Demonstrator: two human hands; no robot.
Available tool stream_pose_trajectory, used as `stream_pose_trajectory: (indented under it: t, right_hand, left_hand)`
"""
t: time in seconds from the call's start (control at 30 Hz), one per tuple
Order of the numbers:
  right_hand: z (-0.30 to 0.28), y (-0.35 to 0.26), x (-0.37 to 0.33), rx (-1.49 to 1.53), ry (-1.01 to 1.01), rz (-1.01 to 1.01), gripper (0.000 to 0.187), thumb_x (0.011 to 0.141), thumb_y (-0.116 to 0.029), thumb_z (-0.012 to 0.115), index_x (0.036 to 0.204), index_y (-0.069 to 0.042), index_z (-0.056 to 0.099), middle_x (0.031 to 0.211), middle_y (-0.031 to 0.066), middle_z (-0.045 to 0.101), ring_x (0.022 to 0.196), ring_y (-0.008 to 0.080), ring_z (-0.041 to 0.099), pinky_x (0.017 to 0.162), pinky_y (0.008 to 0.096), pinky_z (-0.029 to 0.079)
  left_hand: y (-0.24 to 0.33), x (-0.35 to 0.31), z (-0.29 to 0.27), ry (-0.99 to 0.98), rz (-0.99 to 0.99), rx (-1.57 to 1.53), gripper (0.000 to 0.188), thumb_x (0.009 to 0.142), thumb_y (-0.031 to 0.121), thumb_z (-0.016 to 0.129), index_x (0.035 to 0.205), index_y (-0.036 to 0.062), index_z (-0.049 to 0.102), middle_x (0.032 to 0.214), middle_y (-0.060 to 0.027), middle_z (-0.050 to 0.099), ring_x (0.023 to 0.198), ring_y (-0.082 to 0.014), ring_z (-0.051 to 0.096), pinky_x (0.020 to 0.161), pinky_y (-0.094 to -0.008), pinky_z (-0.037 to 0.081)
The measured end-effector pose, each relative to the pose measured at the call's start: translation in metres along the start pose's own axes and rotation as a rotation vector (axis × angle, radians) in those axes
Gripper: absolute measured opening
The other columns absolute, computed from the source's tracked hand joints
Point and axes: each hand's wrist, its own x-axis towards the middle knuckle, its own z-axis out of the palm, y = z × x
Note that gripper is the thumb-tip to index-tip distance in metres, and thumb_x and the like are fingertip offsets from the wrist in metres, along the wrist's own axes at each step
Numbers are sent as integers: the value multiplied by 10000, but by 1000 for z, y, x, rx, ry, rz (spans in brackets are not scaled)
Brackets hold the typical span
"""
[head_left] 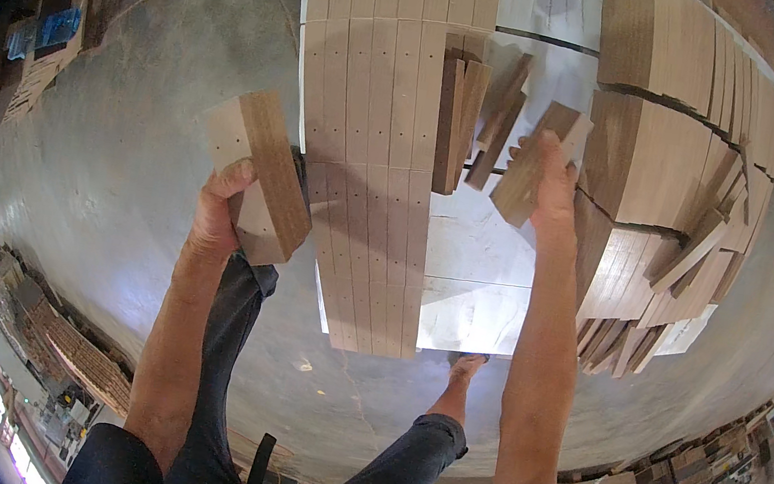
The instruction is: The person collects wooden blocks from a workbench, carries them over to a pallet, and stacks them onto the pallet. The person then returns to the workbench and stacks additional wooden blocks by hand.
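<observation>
My left hand (222, 208) is closed around a thick wooden block (277, 179), its thumb on the pale face with small dark holes. The block is tilted, left of a long layer of wooden slats (365, 127) set edge to edge, each with a small hole. My right hand (556, 183) grips a flat brown wooden piece (524, 181) above a white sheet (481, 257); part of its fingers is hidden behind the wood. Beside it, several loose wooden strips (500, 123) lie at angles, and others (457, 121) rest along the slat layer's right edge.
Tall stacks of wooden blocks (640, 145) stand on the right, with loose offcuts (695, 245) on top and more strips (619, 345) at their near end. Grey concrete floor (144, 112) surrounds the layout. My bare foot (467, 364) is at the sheet's near edge.
</observation>
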Motion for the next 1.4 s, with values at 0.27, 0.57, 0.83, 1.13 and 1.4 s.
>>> stream_pose_trajectory:
  t: [0.27,0.57,0.83,1.13,1.4]
  right_hand:
    - [-45,24,2,-343,314,-41,676,773,-426,719,1203,46,499,1013,105,587,871,203,558,793,307,456]
    - [-55,78,-22,-966,481,-333,808,738,-523,708,1222,64,436,1133,198,539,1061,354,497,947,459,387]
    - [-66,129,-21,-1519,862,-288,1092,685,-633,672,1404,35,192,1322,270,338,1168,425,388,994,523,306]
    - [30,61,-53,-609,289,-499,747,749,-474,723,1246,30,486,1110,196,521,1009,332,511,887,443,421]
    - [70,40,-31,-756,95,-376,542,769,-247,689,1196,43,526,1088,193,571,1014,309,581,901,365,463]
  left_hand:
    - [8,3,19,52,19,41,704,638,459,726,1131,-14,557,989,-163,630,913,-282,614,798,-401,504]
    - [5,15,11,54,48,34,745,668,436,711,1235,4,493,1127,-154,583,1042,-299,560,915,-421,441]
    - [3,18,8,86,30,76,788,653,448,732,1256,9,478,1163,-140,562,1068,-291,539,926,-416,425]
    - [14,11,12,190,122,88,741,655,431,721,1204,-19,508,1089,-146,586,1015,-274,560,881,-391,443]
    - [12,18,15,64,71,-26,714,683,394,696,1244,3,488,1146,-138,573,1050,-288,547,916,-408,433]
